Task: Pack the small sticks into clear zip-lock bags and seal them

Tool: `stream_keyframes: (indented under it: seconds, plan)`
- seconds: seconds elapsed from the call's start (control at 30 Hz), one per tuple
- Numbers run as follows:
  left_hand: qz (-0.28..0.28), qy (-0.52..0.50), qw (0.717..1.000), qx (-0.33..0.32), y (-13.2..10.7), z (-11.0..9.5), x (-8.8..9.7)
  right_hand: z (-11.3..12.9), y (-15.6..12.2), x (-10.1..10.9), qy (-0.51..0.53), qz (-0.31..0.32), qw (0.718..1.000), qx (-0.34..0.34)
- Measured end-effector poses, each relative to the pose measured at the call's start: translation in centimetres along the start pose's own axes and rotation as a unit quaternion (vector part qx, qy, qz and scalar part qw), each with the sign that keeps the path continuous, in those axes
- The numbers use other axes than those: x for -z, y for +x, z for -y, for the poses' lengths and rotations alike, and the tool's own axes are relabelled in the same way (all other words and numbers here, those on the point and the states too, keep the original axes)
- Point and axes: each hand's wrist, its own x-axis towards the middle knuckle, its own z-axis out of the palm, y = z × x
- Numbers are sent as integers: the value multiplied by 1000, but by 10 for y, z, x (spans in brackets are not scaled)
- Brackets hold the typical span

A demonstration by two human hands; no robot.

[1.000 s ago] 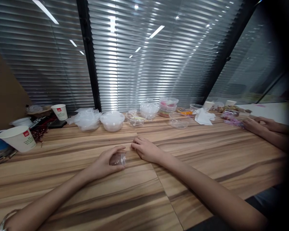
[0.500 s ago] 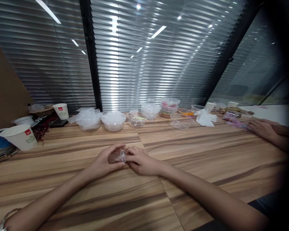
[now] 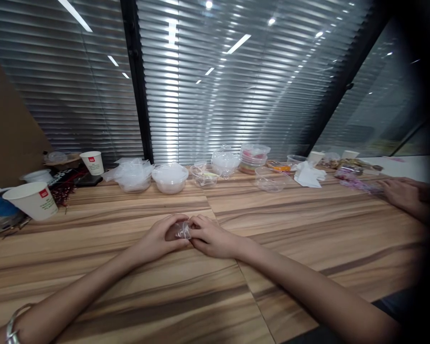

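A small, crinkled clear plastic bag [image 3: 182, 230] lies between my two hands, low over the wooden table [image 3: 136, 296]. My left hand [image 3: 164, 237] curves round it from the left, thumb below and fingers above, closed on its edges. From the right, my right hand [image 3: 211, 237] pinches the bag's other end between thumb and bent fingers. The fingertips of both hands nearly meet. What the bag contains, if anything, I cannot make out.
Paper cups [image 3: 32, 200] stand at the left near a dark phone [image 3: 88, 179]. Along the window side sit a bagged container [image 3: 132, 175], a lidded plastic bowl [image 3: 170, 179], stacked tubs [image 3: 253, 157] and crumpled tissues [image 3: 308, 174]. Another person's hands [image 3: 403, 193] rest at the right.
The whole view has shifted slightly. My hands keep their hold on the plastic bag, with only small finger movement.
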Motion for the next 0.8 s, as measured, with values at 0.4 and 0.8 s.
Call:
stream_keyframes:
  seconds: [0.4, 0.8]
  plan:
    - [32, 34, 999, -6, 1, -2, 2, 1, 0, 1, -27, 5, 1000, 4]
    - [32, 39, 999, -8, 0, 0, 1, -2, 0, -2, -32, 9, 999, 6]
